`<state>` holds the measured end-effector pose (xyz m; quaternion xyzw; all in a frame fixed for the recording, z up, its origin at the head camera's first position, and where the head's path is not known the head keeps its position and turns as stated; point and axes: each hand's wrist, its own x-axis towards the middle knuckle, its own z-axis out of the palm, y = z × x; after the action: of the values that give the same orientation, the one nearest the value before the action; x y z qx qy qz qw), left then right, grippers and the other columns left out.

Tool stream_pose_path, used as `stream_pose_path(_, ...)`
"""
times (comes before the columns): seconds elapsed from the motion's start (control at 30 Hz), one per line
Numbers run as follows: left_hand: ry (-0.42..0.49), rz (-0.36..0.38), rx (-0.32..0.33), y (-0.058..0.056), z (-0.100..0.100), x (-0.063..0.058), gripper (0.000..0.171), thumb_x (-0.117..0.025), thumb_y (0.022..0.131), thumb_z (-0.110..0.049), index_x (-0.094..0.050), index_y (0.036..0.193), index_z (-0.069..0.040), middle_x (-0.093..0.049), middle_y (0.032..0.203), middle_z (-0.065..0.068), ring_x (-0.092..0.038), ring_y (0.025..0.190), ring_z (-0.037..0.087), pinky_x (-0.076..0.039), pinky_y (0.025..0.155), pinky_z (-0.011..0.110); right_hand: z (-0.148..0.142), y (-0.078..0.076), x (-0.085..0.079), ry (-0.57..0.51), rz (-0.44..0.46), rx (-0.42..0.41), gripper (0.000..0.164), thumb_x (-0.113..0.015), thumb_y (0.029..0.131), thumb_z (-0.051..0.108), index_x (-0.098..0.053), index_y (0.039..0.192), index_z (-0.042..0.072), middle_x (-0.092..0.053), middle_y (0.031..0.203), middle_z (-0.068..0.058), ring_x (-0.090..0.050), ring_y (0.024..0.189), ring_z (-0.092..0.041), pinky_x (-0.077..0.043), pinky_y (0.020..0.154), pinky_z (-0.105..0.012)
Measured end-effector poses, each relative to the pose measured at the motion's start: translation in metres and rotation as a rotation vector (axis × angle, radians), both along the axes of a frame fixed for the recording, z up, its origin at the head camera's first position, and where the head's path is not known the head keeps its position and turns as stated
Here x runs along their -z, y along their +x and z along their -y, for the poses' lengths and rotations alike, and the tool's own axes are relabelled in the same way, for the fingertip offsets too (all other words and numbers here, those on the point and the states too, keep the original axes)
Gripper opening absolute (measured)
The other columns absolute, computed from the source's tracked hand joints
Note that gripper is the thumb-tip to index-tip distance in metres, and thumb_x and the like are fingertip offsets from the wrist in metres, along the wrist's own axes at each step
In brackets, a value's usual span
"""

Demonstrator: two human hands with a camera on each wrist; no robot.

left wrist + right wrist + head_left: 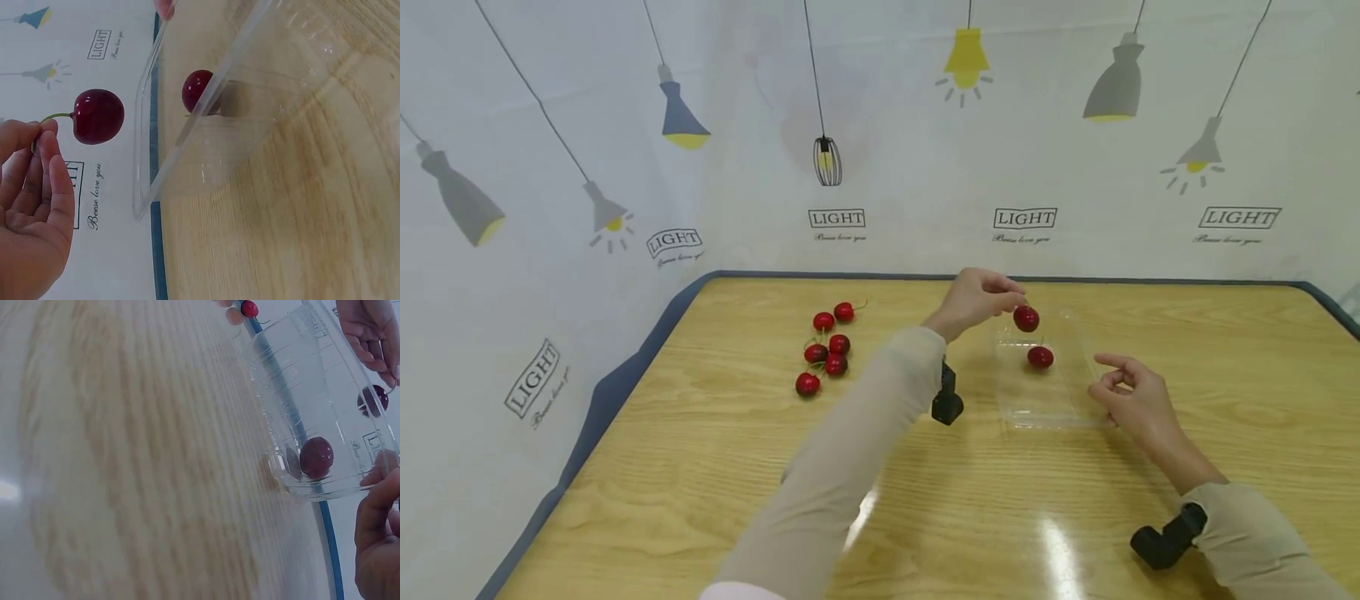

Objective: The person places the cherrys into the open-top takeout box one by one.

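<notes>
Wood-grain table (pixel 685 492) bears a clear plastic container (pixel 1037 417). Right hand (pixel 1138 404): fingers curled, pinching container's right rim. Left hand (pixel 976 298): thumb and fingertips closed on a stem. Six red cherries (pixel 836 365) lie left of container; one loose cherry (pixel 1041 357) lies inside; held cherry (pixel 1026 318) hangs above the container, stem (pixel 56 115) green.

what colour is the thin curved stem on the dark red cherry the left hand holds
Green; the thin curved stem shows best in the left wrist view.
</notes>
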<state>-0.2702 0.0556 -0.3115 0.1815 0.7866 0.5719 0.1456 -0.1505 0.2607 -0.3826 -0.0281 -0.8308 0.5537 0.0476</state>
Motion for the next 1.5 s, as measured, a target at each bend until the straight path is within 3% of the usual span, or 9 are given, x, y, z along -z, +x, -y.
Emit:
stream_pose_path(0.37,0.022,0.047,-0.077,0.007,-0.025,0.021,0.011,-0.065,0.081,-0.01,-0.069,0.09,-0.005,-0.064,0.076,-0.002,-0.062,0.076,0.016,-0.048,0.061,0.018,0.002,0.001,-0.001,0.022,0.012,0.005,0.048,-0.05,0.082,-0.001,-0.036,0.126,-0.01,-0.043,0.075,0.002,-0.042,0.052,-0.002,-0.042,0.042,-0.024)
stream_pose_path(0.6,0.019,0.058,-0.103,0.008,-0.033,0.03,0.009,-0.064,0.081,-0.009,-0.069,0.088,-0.007,-0.063,0.077,-0.003,-0.058,0.067,0.008,-0.05,0.071,0.029,0.001,0.002,0.0,0.024,0.011,0.012,0.048,-0.051,0.082,0.0,-0.036,0.126,-0.009,-0.043,0.075,0.002,-0.042,0.051,-0.002,-0.041,0.041,-0.023)
stream_pose_path(0.77,0.036,0.065,-0.123,0.009,-0.039,0.037,0.009,-0.062,0.082,-0.005,-0.068,0.087,-0.004,-0.064,0.074,-0.001,-0.057,0.065,0.006,-0.049,0.071,0.027,0.0,0.002,0.0,0.023,0.006,0.011,0.048,-0.051,0.081,0.0,-0.037,0.126,-0.009,-0.043,0.075,0.002,-0.042,0.052,-0.003,-0.041,0.041,-0.023)
stream_pose_path(1.0,0.034,0.058,-0.112,0.013,-0.046,0.04,0.01,-0.06,0.083,-0.003,-0.068,0.089,-0.001,-0.065,0.075,0.003,-0.059,0.067,0.01,-0.049,0.066,0.022,0.001,0.0,0.001,0.003,0.024,0.03,0.048,-0.052,0.081,0.0,-0.037,0.126,-0.008,-0.043,0.075,0.001,-0.043,0.052,-0.002,-0.04,0.04,-0.024)
stream_pose_path(1.5,-0.009,0.076,-0.076,0.014,-0.046,0.043,0.011,-0.06,0.084,-0.008,-0.069,0.09,-0.004,-0.065,0.078,-0.002,-0.056,0.067,0.006,-0.048,0.065,0.02,-0.001,-0.001,0.001,-0.014,0.023,0.002,0.05,-0.051,0.081,-0.003,-0.035,0.128,-0.009,-0.043,0.074,0.003,-0.041,0.05,-0.002,-0.04,0.041,-0.023)
